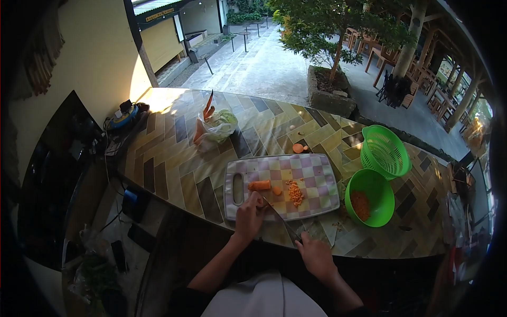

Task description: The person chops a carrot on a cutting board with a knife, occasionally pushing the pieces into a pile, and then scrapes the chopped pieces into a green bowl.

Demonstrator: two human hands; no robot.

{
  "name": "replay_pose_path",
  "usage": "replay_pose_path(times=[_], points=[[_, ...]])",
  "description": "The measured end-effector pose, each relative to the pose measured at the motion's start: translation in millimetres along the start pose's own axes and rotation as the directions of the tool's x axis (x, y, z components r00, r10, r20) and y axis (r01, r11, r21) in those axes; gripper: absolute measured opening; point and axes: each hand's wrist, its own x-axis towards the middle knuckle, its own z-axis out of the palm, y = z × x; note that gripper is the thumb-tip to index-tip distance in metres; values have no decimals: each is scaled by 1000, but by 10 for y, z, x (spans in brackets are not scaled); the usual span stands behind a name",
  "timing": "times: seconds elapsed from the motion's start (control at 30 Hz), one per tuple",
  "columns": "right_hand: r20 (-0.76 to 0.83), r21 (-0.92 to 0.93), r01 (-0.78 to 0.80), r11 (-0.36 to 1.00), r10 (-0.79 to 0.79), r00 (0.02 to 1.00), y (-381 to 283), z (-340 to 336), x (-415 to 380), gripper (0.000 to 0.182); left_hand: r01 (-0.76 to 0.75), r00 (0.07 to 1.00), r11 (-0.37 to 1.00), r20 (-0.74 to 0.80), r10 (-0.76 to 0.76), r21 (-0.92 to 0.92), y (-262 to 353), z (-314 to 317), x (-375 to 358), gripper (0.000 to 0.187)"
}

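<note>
A checkered cutting board (317,197) lies on the tiled counter. My right hand (316,257) is closed around the handle of a knife (283,219), whose blade points up and left to my left hand. At the board's front edge my left hand (250,212) has its fingers bent together near the knife tip; what they hold, if anything, is too small to tell. Just beyond them lies a thick piece of carrot (259,185), with a cut carrot slice (277,190) beside it. Small diced carrot (295,194) is heaped at the board's middle.
Right of the board stands a green bowl (388,205) with orange bits inside, touching a green strainer (384,153). A plastic bag (217,127) with carrots lies behind the board. Carrot ends (299,148) rest past its far edge. Cables and a blue object (122,119) sit at left.
</note>
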Motion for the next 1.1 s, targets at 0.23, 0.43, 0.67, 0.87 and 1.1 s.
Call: replay_pose_path(times=[0.23,0.43,0.67,0.87,1.1], points=[[-35,92,67,994,-64,997,34,-19,157,29,-54,999,998,-7,54,39,36,17,-47,14],[-11,138,40,990,-39,999,84,-7,-10,30,-43,999,999,-9,43,6,84,13,-59,15],[52,85,9,996,-13,999,38,3,3,30,-33,999,999,-30,33,-6,54,33,-64,15],[23,98,28,995,-31,999,-5,12,163,31,-27,999,1000,-22,27,6,25,52,-132,11],[24,216,25,976,-31,999,62,-54,64,31,-13,999,999,-48,15,39,77,41,-161,7]])
